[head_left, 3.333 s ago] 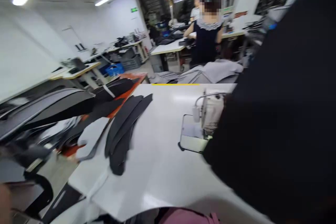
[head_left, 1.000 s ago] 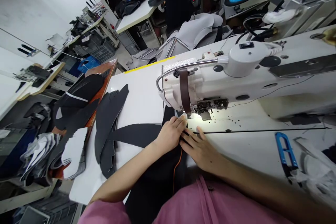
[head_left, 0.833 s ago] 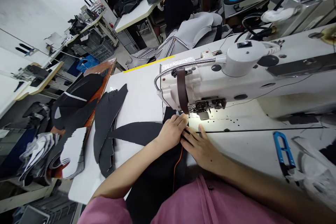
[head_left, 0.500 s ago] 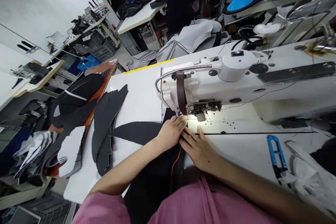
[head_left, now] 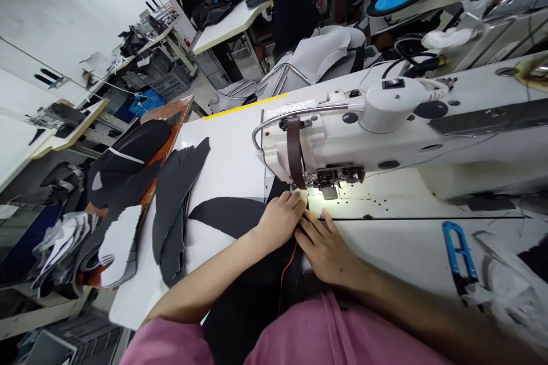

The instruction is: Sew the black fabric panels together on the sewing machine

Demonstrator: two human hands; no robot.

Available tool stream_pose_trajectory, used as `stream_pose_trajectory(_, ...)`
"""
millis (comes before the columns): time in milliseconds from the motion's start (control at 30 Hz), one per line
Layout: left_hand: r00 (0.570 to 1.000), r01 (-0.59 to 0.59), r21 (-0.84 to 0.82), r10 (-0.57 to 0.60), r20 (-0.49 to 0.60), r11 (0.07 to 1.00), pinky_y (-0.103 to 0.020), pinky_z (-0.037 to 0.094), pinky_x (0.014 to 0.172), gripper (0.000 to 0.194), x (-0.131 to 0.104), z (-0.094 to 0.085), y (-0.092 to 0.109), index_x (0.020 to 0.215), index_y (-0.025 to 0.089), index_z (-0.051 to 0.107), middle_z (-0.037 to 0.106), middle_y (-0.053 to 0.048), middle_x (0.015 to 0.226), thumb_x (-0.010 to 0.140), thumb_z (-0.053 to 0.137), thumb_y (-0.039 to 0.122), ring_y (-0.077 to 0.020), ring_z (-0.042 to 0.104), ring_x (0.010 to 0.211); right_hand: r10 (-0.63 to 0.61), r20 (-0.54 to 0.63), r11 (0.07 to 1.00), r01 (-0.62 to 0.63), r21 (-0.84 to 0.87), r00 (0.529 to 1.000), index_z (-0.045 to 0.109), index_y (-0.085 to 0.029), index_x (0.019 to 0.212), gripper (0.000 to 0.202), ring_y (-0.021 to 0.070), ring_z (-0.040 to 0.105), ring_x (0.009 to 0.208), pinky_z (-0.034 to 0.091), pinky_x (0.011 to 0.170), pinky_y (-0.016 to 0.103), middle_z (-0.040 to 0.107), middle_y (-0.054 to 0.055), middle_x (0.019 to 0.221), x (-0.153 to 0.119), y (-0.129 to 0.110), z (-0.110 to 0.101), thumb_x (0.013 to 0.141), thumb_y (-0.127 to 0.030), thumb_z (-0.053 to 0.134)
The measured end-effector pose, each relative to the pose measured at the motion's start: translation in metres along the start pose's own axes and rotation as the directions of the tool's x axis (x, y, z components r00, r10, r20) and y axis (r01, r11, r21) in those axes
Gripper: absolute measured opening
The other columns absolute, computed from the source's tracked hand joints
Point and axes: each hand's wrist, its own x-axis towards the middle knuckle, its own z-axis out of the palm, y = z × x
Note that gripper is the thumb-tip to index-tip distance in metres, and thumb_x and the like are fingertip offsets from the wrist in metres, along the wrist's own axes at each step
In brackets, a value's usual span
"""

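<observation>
Pink garment at the bottom edge. Left hand (head_left: 280,219) and right hand (head_left: 327,248) lie flat, fingers extended, pressing black fabric piece with orange stitching (head_left: 261,279) on white table (head_left: 231,165), just before the presser foot of white sewing machine (head_left: 385,125). Blue thread snips (head_left: 460,248) to the right. Stacked dark grey cut pieces (head_left: 175,194) left. A co-worker stands far behind.
</observation>
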Motion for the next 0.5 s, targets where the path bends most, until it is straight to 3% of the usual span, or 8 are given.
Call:
stream_pose_trajectory(167,0.994,0.054,-0.004,-0.053,0.098,0.999,-0.032,0.051,0.069,0.028,0.003,-0.011,0.000,0.112,0.014,0.050,0.058,-0.011,0.107,0.085,0.041,0.013,-0.0238,0.055,0.095,0.018,0.012,0.998,-0.017,-0.057,1.000,0.052,-0.011,0.126,0.043,0.0288,0.032,0.133,0.022,0.109,0.055,0.047,0.017,0.136,0.001,0.004,0.002,0.084,-0.011,0.041)
stream_pose_trajectory(300,0.978,0.060,-0.031,-0.053,0.200,0.998,-0.032,0.052,0.068,0.034,0.011,-0.021,-0.003,0.113,0.013,0.048,0.062,-0.010,0.100,0.080,0.045,0.013,-0.0220,0.063,0.083,-0.016,-0.043,0.985,0.008,-0.170,0.999,0.050,-0.006,0.129,0.046,0.0292,0.034,0.132,0.027,0.109,0.050,0.047,0.019,0.136,0.001,0.007,0.006,0.084,-0.010,0.042)
stream_pose_trajectory(500,0.977,0.044,-0.012,-0.041,0.208,0.999,-0.037,0.053,0.067,0.043,0.013,-0.022,-0.003,0.121,0.008,0.045,0.064,-0.014,0.098,0.079,0.046,0.015,-0.0266,0.065,0.082,-0.117,-0.058,0.960,0.098,-0.263,0.991,0.054,-0.002,0.122,0.043,0.0298,0.046,0.122,0.034,0.106,0.047,0.056,0.021,0.123,-0.005,0.000,0.003,0.082,-0.011,0.044)
